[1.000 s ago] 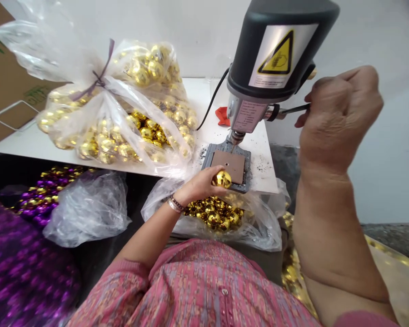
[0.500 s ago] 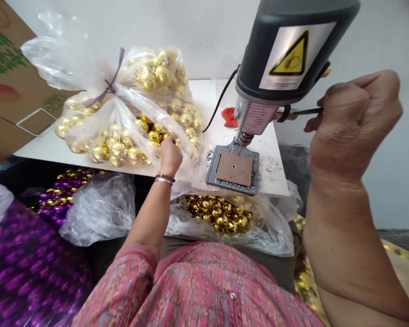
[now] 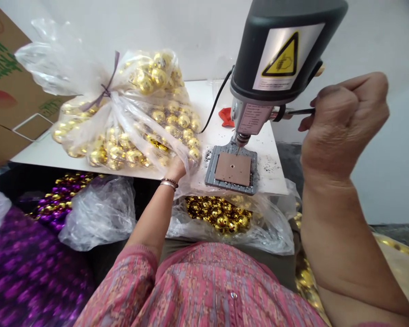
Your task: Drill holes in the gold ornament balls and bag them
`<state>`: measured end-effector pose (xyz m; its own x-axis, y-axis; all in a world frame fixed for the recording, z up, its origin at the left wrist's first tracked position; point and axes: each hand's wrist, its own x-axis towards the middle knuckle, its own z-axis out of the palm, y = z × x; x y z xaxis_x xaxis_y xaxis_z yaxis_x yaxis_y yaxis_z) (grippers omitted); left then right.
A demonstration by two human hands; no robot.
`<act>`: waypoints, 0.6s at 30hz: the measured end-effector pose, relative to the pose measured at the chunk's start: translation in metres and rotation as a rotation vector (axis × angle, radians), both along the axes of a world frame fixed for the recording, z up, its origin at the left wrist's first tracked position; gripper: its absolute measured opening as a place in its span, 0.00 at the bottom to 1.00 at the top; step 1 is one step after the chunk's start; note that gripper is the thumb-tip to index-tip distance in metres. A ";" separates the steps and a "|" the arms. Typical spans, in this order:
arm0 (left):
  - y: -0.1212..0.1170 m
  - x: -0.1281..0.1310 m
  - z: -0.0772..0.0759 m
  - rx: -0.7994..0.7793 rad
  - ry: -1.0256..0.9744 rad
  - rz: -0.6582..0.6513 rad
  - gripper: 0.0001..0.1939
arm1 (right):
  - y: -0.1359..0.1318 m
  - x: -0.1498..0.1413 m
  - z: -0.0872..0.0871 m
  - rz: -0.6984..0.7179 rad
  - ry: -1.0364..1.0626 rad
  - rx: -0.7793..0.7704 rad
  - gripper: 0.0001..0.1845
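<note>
My left hand (image 3: 176, 168) reaches into the open mouth of a clear plastic bag of gold balls (image 3: 129, 118) lying on the white table (image 3: 37, 152); its fingers are hidden under the plastic. My right hand (image 3: 341, 122) is closed in a fist round the thin lever (image 3: 298, 111) of a small drill press (image 3: 279, 50). The drill bit hangs above a brown pad on the grey base plate (image 3: 232, 169); nothing lies on the pad.
A second open bag of gold balls (image 3: 221, 218) sits on my lap below the table edge. Purple and gold balls (image 3: 54, 202) and purple material (image 3: 20, 268) lie at left. A cardboard box (image 3: 7, 91) stands at far left. A red scrap (image 3: 226, 116) lies behind the drill.
A second ago my left hand held a gold ball by the base plate. It moved left to the bag on the table and now reaches into the opening. My right hand stays on the lever.
</note>
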<state>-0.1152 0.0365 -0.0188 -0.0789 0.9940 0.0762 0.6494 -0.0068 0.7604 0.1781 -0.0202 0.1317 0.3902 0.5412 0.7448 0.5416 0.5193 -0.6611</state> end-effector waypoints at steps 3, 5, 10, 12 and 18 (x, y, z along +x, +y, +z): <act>-0.008 0.001 0.002 -0.038 -0.023 0.077 0.07 | 0.000 0.001 -0.001 -0.012 -0.024 -0.011 0.09; -0.018 -0.004 0.006 -0.012 -0.110 0.155 0.10 | 0.000 0.002 -0.001 -0.005 -0.023 -0.015 0.09; -0.058 -0.030 0.031 0.260 -0.532 0.358 0.27 | 0.003 0.004 -0.002 -0.003 -0.026 -0.026 0.09; -0.077 -0.035 0.045 0.270 -0.760 0.324 0.23 | 0.004 0.004 -0.004 -0.004 -0.032 -0.018 0.10; -0.106 -0.001 0.067 -0.026 -0.998 0.031 0.23 | 0.004 0.000 -0.002 -0.018 -0.004 -0.015 0.09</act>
